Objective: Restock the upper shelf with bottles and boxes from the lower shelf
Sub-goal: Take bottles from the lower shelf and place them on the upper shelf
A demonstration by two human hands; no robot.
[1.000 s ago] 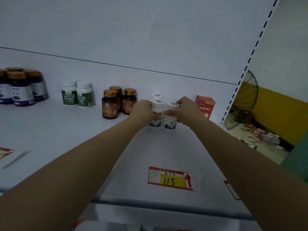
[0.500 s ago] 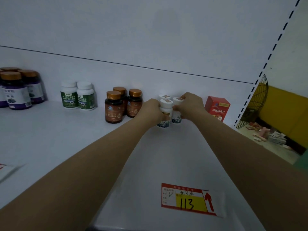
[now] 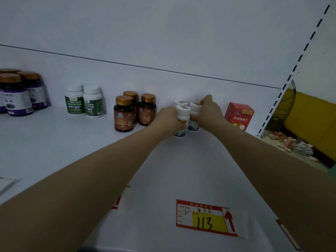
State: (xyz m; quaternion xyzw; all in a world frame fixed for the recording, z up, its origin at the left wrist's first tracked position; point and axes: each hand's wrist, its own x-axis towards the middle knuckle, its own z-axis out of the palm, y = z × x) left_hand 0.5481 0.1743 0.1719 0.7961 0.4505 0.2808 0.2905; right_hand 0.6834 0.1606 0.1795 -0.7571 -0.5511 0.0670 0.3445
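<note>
White upper shelf (image 3: 54, 151), plain back panel behind it. Both arms reach straight ahead toward the back, into the gap between the amber bottles (image 3: 125, 113) and the red box (image 3: 239, 116). Left hand (image 3: 168, 119) is wrapped round the front white bottle (image 3: 182, 113), and right hand (image 3: 209, 113) round its neighbour (image 3: 195, 108). Both bottles are upright and side by side. Can't tell if their bases are down yet. A third white bottle (image 3: 180, 102) stands just behind. I'd guess it's just set down and let go from here.

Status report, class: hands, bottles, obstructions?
Left hand grips front white bottle. Right hand grips right white bottle. Red box, amber bottles close either side.
</note>
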